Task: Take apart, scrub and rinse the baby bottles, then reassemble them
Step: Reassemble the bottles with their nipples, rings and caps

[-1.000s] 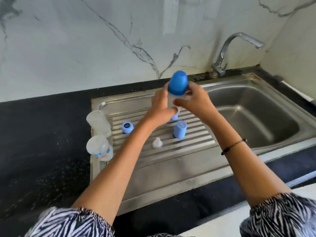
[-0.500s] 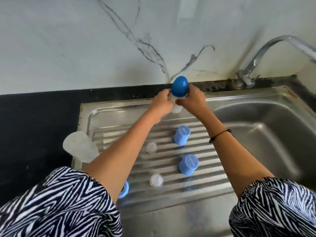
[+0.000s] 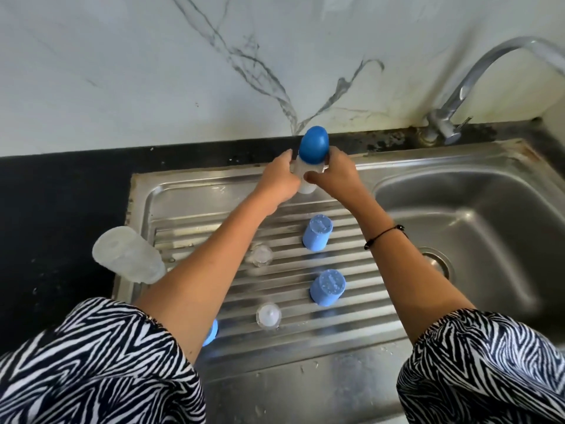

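Hands set capped bottle at back of drainboard

Bottle work is partly along, by my reading: one small clear plastic baby bottle with a rounded dark-blue cap (image 3: pixel 314 145) stands at twelve o'clock on the ribbed stainless-steel drainboard (image 3: pixel 183 203), close to the black counter strip (image 3: pixel 61 179) under the marble wall. The left hand (image 3: pixel 276 179) curls round its clear body from nine o'clock and the right hand (image 3: pixel 333 175) grips it from three o'clock, fingers wrapped just under the cap; whether its base rests fully on the steel is hidden by the fingers.

Toward six o'clock from it, two pale-blue cylindrical caps (image 3: pixel 317 233) stand mouth-down, one nearer than the other. Two clear silicone teats (image 3: pixel 268 315) sit at about seven o'clock, the farther one blurred. A frosted clear bottle body (image 3: pixel 128 255) lies tilted at the drainboard's nine o'clock edge, and a blue ring (image 3: pixel 211 332) peeps out beneath the left forearm. The curved chrome tap (image 3: pixel 477 75) rises at two o'clock above the steel basin (image 3: pixel 489 224).

Risk, as I judge it: the ribs and wet steel give a narrow bottle poor footing, so letting go unevenly could topple it. Drawing the forearms back low could also sweep a teat or cap off.
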Demonstrator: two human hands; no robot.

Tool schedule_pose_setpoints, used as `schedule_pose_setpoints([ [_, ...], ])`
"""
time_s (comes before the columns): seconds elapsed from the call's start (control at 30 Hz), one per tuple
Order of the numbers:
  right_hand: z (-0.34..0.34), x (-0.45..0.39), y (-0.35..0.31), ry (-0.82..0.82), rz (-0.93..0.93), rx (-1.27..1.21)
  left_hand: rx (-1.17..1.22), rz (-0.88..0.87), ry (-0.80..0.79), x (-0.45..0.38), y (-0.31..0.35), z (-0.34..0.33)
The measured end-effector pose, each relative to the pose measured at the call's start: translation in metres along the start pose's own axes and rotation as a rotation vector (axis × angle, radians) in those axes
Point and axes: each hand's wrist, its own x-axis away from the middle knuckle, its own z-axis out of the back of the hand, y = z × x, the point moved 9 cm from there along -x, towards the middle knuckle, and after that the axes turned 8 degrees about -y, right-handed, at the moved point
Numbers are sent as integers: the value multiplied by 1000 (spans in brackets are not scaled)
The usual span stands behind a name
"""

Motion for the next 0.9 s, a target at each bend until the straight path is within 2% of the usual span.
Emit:
schedule_pose_setpoints([
  [0.17, 15, 31, -8, -24, -68, 45, -16, -3, 54, 43, 0, 14],
  [0.33, 22, 100, -60, 39, 68, 74, -1, -57, 111, 128, -7, 26],
  [0.5, -30, 167, -110, -84, 195, -3, -31, -127, 179, 220, -23, 43],
  [0.6, -70, 194, -124, -165, 222, -23, -62, -98, 269, 264, -41, 62],
  [0.77, -133, 222, -135, -276, 288, 181, -299, -89, 444, 313, -69, 95],
  [0.9, -176, 226, -134, -277, 351, 497, -687, -52, 436, 315, -97, 103],
])
